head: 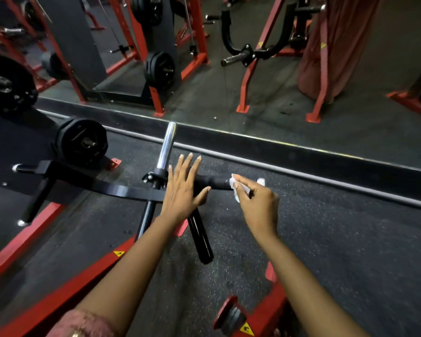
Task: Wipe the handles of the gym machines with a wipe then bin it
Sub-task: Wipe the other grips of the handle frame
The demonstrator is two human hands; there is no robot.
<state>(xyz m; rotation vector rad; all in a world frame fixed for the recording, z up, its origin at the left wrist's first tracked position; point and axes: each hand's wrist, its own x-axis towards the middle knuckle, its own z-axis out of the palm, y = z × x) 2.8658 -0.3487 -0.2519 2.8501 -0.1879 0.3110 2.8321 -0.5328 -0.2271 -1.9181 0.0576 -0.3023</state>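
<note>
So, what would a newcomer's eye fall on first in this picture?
Probably the two hands at the centre: the right hand pinches a white wipe on the end of the black handle, the left hand lies open over it. Just behind, a chrome peg shines against the dark floor.

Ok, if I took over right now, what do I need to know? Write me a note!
Left hand: open, fingers straight, laid over the inner end of the black handle.
Right hand: pinches the white wipe against that handle's outer end.
Done: wiping here is under way; how much is clean cannot be told.
To do: finish it, wipe the lower black handle and the rest, then bin the wipe. No bin in view.
</note>
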